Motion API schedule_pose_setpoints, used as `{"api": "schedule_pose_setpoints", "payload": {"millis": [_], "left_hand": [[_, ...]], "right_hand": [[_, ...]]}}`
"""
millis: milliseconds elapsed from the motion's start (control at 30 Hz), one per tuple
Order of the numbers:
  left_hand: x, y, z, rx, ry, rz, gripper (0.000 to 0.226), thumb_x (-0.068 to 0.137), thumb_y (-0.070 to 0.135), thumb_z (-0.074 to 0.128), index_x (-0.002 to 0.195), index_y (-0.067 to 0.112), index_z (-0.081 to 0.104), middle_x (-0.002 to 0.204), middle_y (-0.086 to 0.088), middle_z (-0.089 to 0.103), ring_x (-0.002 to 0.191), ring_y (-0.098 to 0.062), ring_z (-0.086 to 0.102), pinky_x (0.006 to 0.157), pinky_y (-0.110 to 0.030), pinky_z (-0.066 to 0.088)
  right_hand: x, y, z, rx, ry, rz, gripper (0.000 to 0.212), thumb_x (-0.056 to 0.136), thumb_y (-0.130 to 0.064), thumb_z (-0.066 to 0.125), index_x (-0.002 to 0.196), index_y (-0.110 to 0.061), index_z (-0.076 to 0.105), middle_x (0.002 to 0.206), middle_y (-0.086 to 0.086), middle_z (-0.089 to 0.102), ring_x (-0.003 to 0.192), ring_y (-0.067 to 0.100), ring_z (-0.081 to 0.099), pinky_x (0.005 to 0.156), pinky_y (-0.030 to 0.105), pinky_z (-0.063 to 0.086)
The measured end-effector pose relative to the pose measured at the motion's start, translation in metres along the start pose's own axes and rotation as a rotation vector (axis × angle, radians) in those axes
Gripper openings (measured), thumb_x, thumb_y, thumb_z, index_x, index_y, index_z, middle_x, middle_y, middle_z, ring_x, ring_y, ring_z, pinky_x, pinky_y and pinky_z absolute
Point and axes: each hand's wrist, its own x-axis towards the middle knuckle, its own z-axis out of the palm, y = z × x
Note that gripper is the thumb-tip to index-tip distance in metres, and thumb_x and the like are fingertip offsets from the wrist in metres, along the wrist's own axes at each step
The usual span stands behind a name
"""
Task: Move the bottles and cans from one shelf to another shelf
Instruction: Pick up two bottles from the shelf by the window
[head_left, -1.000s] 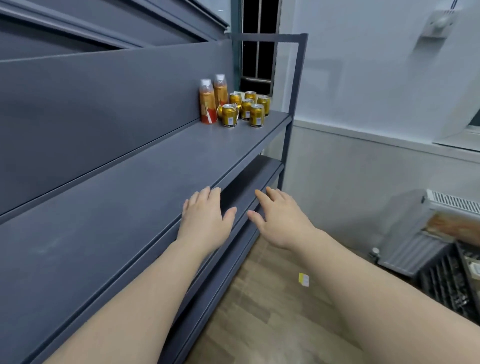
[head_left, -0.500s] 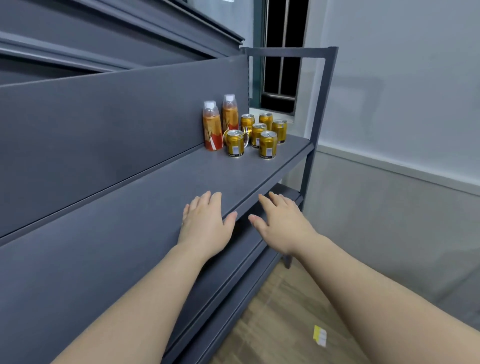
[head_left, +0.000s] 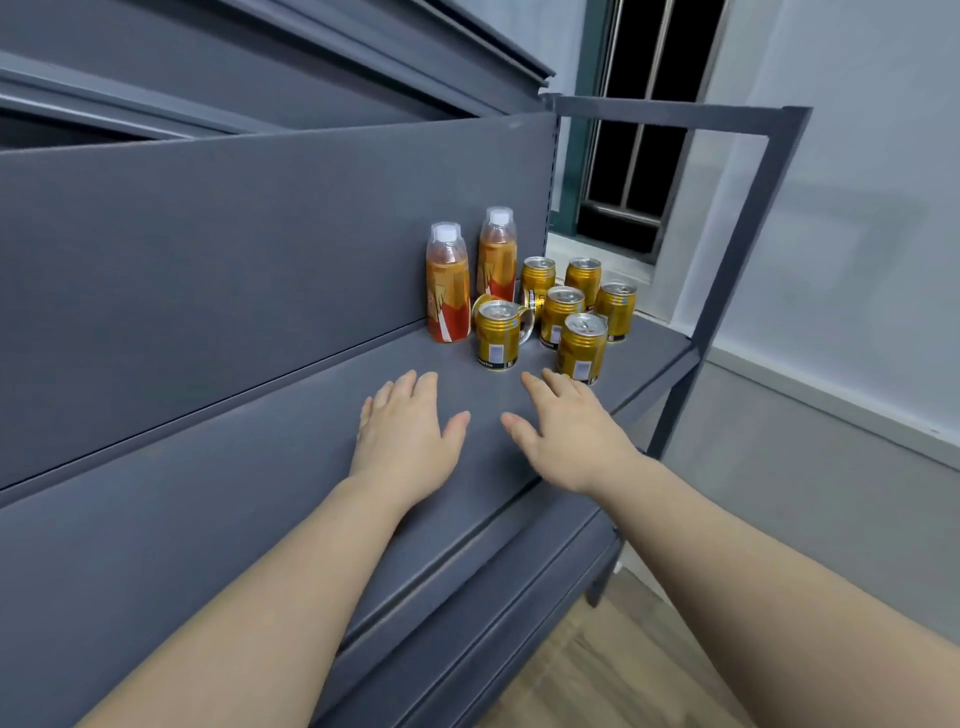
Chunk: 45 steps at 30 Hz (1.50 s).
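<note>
1. Left hand (head_left: 402, 431): fingers straight and spread, thumb out to the side, palm down, holding nothing.
2. Right hand (head_left: 571, 436): same posture, fingers extended and loosely spread, nothing in it.
3. Both hands lie over the grey shelf (head_left: 234, 509), side by side and apart. Cannot tell whether the palms touch the surface.
4. Right fingertips (head_left: 550, 379) are just beside the base of the nearest gold can (head_left: 582, 348); contact is not resolvable.
5. Second front can (head_left: 497, 335) stands upright beyond the gap between the hands. One can (head_left: 480, 306) lies on its side behind it.
6. Four more cans (head_left: 561, 314) stand upright in a cluster further back, near the shelf's far end.
7. Two orange bottles (head_left: 448, 291), white-capped, stand upright against the back panel (head_left: 260, 249), left of the cans.
8. Lower shelf (head_left: 467, 597) projects beneath; wood floor (head_left: 597, 675) below; dark window (head_left: 639, 156) behind the frame post (head_left: 727, 291).
</note>
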Motion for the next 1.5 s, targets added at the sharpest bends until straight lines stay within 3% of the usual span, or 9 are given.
{"api": "schedule_pose_setpoints", "payload": {"millis": [400,533,667,767,867,967,1100,1300,1500], "left_hand": [[0.124,0.002,0.007,-0.048,0.075,-0.008,0.062,0.100,0.048,0.047,0.150,0.015,0.033,0.157,-0.006,0.036,0.147,-0.028,0.029,0.120,-0.046,0.025],[0.154,0.003,0.007,-0.044,0.125,-0.061,0.055,0.099,0.048,0.049,0.141,0.012,0.042,0.148,-0.008,0.045,0.138,-0.030,0.038,0.116,-0.043,0.031],[0.181,0.010,0.011,-0.107,0.168,-0.162,0.058,0.100,0.045,0.050,0.145,0.011,0.037,0.147,-0.008,0.045,0.136,-0.029,0.041,0.112,-0.041,0.034],[0.200,0.020,0.018,-0.175,0.180,-0.241,0.069,0.098,0.045,0.055,0.152,0.012,0.027,0.153,-0.008,0.040,0.139,-0.029,0.039,0.111,-0.040,0.035],[0.224,0.026,0.026,-0.284,0.210,-0.357,0.084,0.094,0.049,0.060,0.156,0.016,0.014,0.156,-0.008,0.036,0.139,-0.030,0.042,0.109,-0.045,0.039],[0.243,0.030,0.034,-0.355,0.261,-0.432,0.086,0.089,0.052,0.066,0.153,0.020,0.018,0.149,-0.006,0.045,0.129,-0.031,0.052,0.102,-0.051,0.048],[0.259,0.034,0.042,-0.397,0.300,-0.476,0.086,0.084,0.052,0.072,0.148,0.023,0.023,0.142,-0.003,0.049,0.122,-0.029,0.056,0.098,-0.049,0.051],[0.276,0.036,0.048,-0.418,0.324,-0.519,0.084,0.079,0.053,0.078,0.138,0.024,0.025,0.134,0.000,0.052,0.116,-0.025,0.059,0.092,-0.041,0.055],[0.279,0.039,0.052,-0.392,0.377,-0.548,0.071,0.084,0.044,0.076,0.133,0.024,0.029,0.132,0.000,0.055,0.113,-0.023,0.061,0.090,-0.038,0.055]], "right_hand": [[0.138,0.013,-0.023,0.020,0.060,-0.058,0.067,0.102,-0.055,0.036,0.158,-0.021,0.022,0.164,0.010,0.022,0.151,0.031,0.018,0.123,0.044,0.018],[0.184,0.020,-0.032,0.036,0.095,-0.119,0.067,0.103,-0.054,0.037,0.158,-0.019,0.022,0.164,0.010,0.023,0.151,0.031,0.018,0.122,0.044,0.018],[0.226,0.030,-0.038,0.102,0.129,-0.148,0.064,0.102,-0.050,0.042,0.155,-0.017,0.027,0.160,0.010,0.031,0.148,0.031,0.024,0.120,0.045,0.024],[0.258,0.042,-0.042,0.211,0.184,-0.110,0.061,0.097,-0.044,0.058,0.146,-0.014,0.037,0.146,0.010,0.045,0.137,0.031,0.039,0.113,0.045,0.036],[0.289,0.052,-0.046,0.416,0.223,-0.030,0.072,0.091,-0.037,0.069,0.148,-0.012,0.033,0.145,0.010,0.046,0.135,0.031,0.043,0.109,0.044,0.038],[0.313,0.056,-0.050,0.613,0.184,0.061,0.088,0.090,-0.032,0.073,0.155,-0.011,0.017,0.155,0.011,0.036,0.141,0.032,0.037,0.111,0.045,0.037],[0.343,0.057,-0.045,0.747,0.113,0.093,0.089,0.087,-0.031,0.076,0.153,-0.012,0.019,0.149,0.012,0.041,0.135,0.033,0.045,0.105,0.045,0.044],[0.372,0.052,-0.037,0.768,0.067,0.093,0.084,0.083,-0.035,0.080,0.143,-0.011,0.027,0.141,0.013,0.048,0.127,0.033,0.051,0.101,0.046,0.047],[0.379,0.053,-0.028,0.686,0.147,0.063,0.073,0.085,-0.032,0.079,0.136,-0.011,0.031,0.136,0.015,0.052,0.122,0.034,0.055,0.093,0.041,0.049]]}}
